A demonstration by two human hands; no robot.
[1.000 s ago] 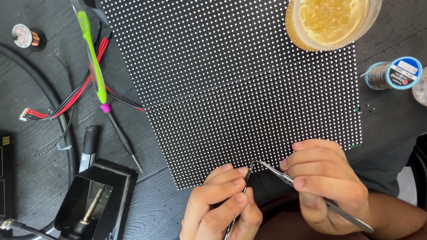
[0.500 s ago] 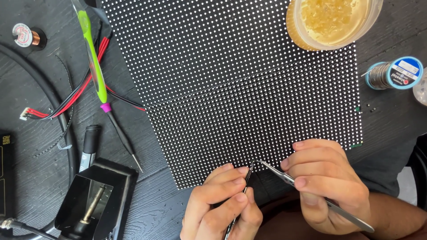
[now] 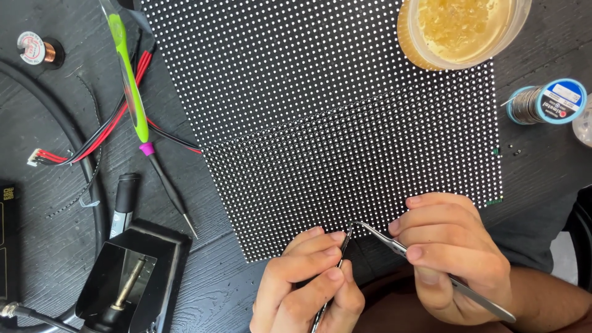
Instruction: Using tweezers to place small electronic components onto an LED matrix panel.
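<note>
A black dotted panel point(image 3: 333, 123) lies flat on the dark counter point(image 3: 49, 203), its near edge just beyond both hands. The right hand point(image 3: 456, 259) grips slim tweezers point(image 3: 425, 265), long axis slanting up-left, tips at the panel's edge. The left hand point(image 3: 308, 290), fingers closed on a thin dark tool point(image 3: 333, 271), points there too.

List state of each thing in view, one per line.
Black dotted LED panel: flat on table.
Silver metal tweezers: pinched in right hand.
Thin dark tool: gripped in left hand.
Green-handled soldering iron: lying unheld.
Clear flux tub: lidless.
</note>
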